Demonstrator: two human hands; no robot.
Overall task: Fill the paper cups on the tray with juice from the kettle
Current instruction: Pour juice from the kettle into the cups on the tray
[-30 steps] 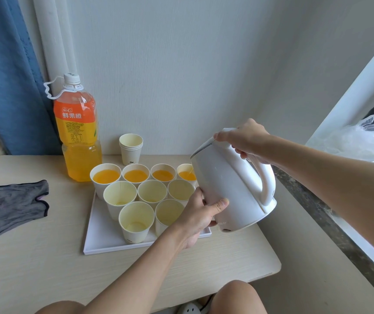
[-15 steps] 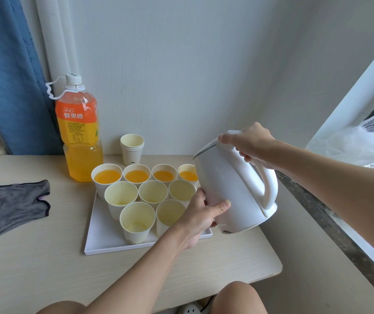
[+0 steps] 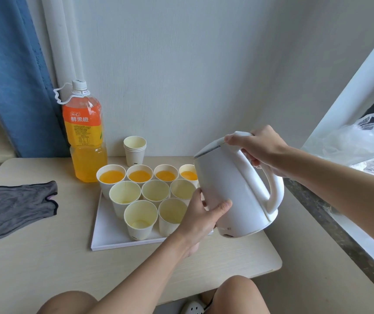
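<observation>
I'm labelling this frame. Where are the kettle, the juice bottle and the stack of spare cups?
kettle (image 3: 226, 182), head view, on its white body.
juice bottle (image 3: 84, 123), head view, on its orange label.
stack of spare cups (image 3: 134, 155), head view, on the side wall.

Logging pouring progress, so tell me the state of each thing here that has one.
Kettle: lifted, tilted, lid closed.
Back four paper cups: hold juice.
Front five paper cups: unfilled.
Juice bottle: capped, upright.
Right hand: grips kettle handle.
Left hand: holds kettle body.
</observation>
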